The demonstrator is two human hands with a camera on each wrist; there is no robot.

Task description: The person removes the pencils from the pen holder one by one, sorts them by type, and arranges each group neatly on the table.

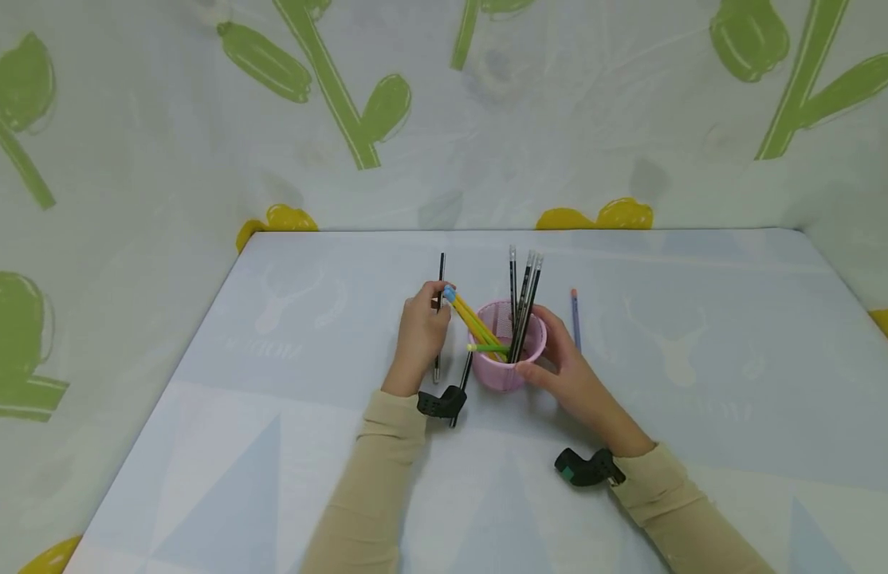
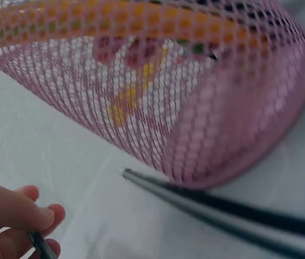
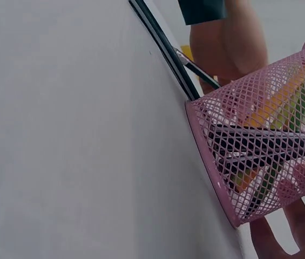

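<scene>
Head view, left hand: the left hand (image 1: 422, 328) pinches a black pencil (image 1: 442, 269) between thumb and curled fingers, to the left of the cup and apart from it.
Right hand: the right hand (image 1: 567, 368) is half opened, with thumb and fingers curved around the cup's right side.
Pink mesh cup: the cup (image 1: 496, 377) stands on the table (image 1: 673, 414), between both hands.
Inside the cup: black pencils (image 1: 526, 311) rise steeply; yellow pencils (image 1: 476, 325) and a green pencil (image 1: 490, 347) lean to the left.
Loose pencils: a second black pencil (image 1: 465, 372) lies just beside the cup, partly under the left wrist camera (image 1: 444, 402); a blue-violet pencil (image 1: 576, 319) lies near the right hand.
</scene>
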